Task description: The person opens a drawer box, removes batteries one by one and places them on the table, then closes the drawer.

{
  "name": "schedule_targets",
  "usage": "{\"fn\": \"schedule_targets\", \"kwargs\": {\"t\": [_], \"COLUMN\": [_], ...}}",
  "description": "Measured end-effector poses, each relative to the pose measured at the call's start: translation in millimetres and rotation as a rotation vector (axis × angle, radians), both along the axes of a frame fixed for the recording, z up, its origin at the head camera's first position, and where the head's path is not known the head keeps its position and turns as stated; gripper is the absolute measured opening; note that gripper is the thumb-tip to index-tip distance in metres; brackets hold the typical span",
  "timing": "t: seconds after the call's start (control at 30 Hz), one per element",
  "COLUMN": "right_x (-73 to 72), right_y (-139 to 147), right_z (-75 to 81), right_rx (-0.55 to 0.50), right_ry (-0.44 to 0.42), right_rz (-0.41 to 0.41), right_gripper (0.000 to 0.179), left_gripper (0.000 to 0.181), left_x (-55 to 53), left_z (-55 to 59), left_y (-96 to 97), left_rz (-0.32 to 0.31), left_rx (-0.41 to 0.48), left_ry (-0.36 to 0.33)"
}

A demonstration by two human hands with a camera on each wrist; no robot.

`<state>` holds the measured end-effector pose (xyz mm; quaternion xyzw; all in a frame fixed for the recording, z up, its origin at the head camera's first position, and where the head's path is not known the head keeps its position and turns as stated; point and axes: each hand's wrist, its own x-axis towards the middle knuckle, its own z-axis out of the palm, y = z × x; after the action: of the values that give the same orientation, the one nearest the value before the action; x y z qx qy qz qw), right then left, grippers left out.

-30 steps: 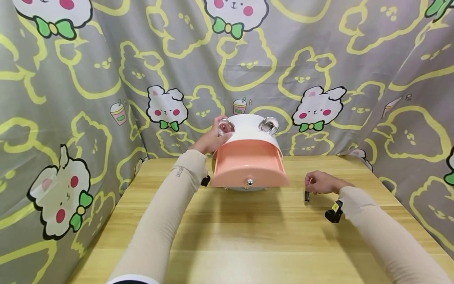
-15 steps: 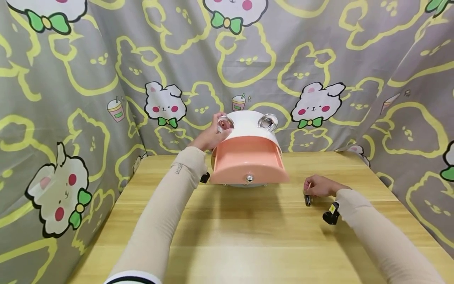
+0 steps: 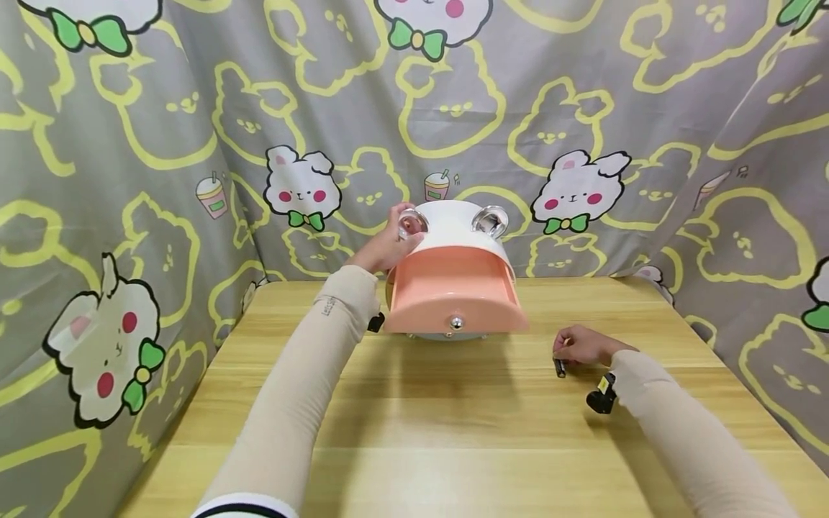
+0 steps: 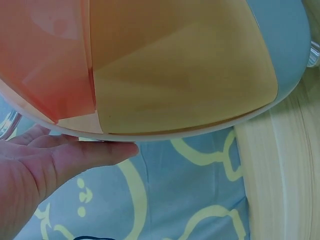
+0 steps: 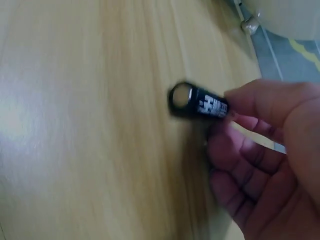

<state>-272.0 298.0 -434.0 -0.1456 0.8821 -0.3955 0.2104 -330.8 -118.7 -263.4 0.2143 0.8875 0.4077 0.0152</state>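
A white, round-topped storage box [image 3: 447, 221] with silver ring ears stands at the back of the table. Its peach drawer [image 3: 424, 314], with a round silver knob, is pulled out toward me. My left hand [image 3: 386, 243] grips the box's upper left beside one ear [image 3: 412, 224]. The left wrist view shows the thumb [image 4: 102, 151] along the box's edge; other fingers are partly hidden behind it. To the right, just over the table, my right hand [image 3: 581, 344] pinches a black battery [image 5: 200, 101] with white lettering between thumb and fingertips. Its flat end points away from the hand.
The wooden table [image 3: 447, 410] reaches to a grey curtain [image 3: 363, 108] with rabbit and yellow outline prints at the back and sides. A black wrist camera [image 3: 601, 394] hangs under the right wrist. The drawer front juts out over the table between the hands.
My right hand moves slightly lower with the battery, which goes from near upright to tilted. The left hand stays on the box, and the drawer remains out.
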Motion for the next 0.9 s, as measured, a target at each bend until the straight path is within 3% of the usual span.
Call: {"fn": "schedule_targets", "kwargs": {"t": [0.13, 0.3, 0.57, 0.9], "right_x": [1.7, 8.4, 5.7, -1.3], "right_y": [3.3, 9.6, 6.0, 5.0], "right_z": [-4.7, -5.3, -3.1, -6.1], "right_rx": [-0.082, -0.094, -0.075, -0.076], "right_ry": [-0.076, -0.117, -0.086, -0.046], "right_rz": [-0.054, -0.077, -0.031, -0.016], "right_gripper": [0.011, 0.012, 0.014, 0.014], "left_gripper": [0.066, 0.067, 0.062, 0.065], "left_x": [1.5, 3.1, 1.6, 2.0], "left_z": [2.7, 2.6, 2.5, 1.8], "left_y": [1.4, 6.2, 5.1, 0.9], "left_rz": [0.0, -0.015, -0.041, -0.014], "left_rx": [0.011, 0.011, 0.051, 0.045], "left_ry": [0.008, -0.01, 0.028, -0.004]}}
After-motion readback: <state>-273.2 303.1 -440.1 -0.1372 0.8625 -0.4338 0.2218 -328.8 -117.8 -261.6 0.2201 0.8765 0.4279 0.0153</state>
